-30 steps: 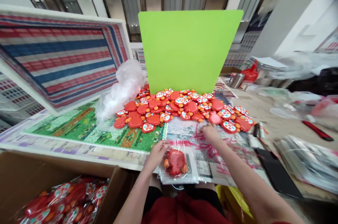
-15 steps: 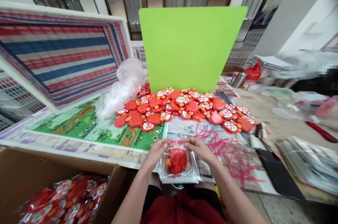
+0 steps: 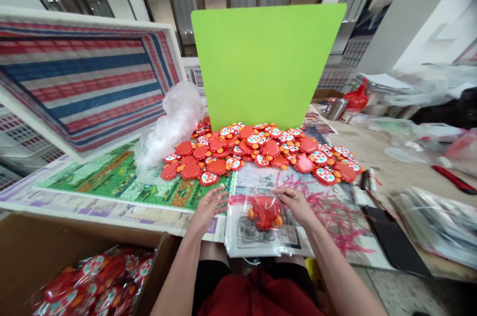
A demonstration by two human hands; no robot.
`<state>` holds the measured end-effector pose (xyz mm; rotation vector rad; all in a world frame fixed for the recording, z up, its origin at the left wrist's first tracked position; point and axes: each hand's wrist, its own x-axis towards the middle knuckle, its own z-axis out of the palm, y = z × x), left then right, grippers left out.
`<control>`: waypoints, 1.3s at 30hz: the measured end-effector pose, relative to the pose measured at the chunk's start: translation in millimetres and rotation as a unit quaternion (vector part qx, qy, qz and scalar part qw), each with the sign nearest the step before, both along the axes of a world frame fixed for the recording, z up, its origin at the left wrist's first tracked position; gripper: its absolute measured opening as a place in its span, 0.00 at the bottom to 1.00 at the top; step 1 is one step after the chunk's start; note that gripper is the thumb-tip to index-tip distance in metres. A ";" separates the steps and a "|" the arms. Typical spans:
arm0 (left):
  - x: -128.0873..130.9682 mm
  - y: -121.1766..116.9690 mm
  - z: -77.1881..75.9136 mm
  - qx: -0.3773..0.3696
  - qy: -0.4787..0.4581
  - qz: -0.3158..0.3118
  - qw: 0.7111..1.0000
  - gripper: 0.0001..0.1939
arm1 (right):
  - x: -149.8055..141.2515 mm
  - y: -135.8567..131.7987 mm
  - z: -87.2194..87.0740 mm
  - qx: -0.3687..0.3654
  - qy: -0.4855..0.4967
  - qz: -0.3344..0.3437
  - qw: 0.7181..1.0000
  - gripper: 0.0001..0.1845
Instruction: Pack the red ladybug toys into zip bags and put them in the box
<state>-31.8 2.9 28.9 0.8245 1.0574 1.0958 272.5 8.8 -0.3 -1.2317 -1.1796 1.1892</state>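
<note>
A red crab-shaped toy (image 3: 265, 214) with orange claws lies back side up inside a clear plastic bag over a stack of clear plastic bags (image 3: 235, 244) at the table's front edge. My right hand (image 3: 297, 204) pinches the bag's upper right corner between thumb and fingers. To the left of the stack, my left hand (image 3: 208, 210) is off the bag, its fingers apart and holding nothing. A pink strip (image 3: 238, 199) shows along the top of the stack, near the left fingertips.
Loose crab toys (image 3: 244, 149) form a heap before an upright green board (image 3: 268, 67). Bagged toys fill a cardboard box (image 3: 164, 251) at lower left. Pink strips litter the table (image 3: 335, 221) on the right, near a black flat object (image 3: 395, 244). A striped-lined crate (image 3: 179, 52) tilts at left.
My left hand has let go of the bag's top edge and moved left, its fingers spreading. My right hand has shifted right, and the bagged toy has moved right and turned slightly.
</note>
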 end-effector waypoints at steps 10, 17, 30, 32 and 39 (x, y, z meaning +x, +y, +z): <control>59.6 13.3 -20.9 -0.005 0.033 -0.095 0.995 0.25 | -25.1 -0.4 11.2 0.040 -0.015 0.020 0.999 0.22; 44.6 7.2 -8.9 -0.027 0.028 -0.029 0.999 0.23 | -14.4 1.2 4.9 0.023 -0.041 -0.017 0.999 0.23; 35.6 -9.1 12.5 -0.001 -0.021 -0.003 1.000 0.14 | -21.2 -4.0 23.3 0.069 -0.061 0.065 0.994 0.13; 36.0 -10.9 16.0 0.008 0.008 0.005 1.000 0.18 | -26.3 -4.6 25.1 0.067 -0.046 0.061 0.995 0.13; 21.4 -12.6 28.3 0.062 0.078 0.045 0.994 0.28 | -56.9 7.0 10.6 0.076 -0.010 0.038 0.996 0.18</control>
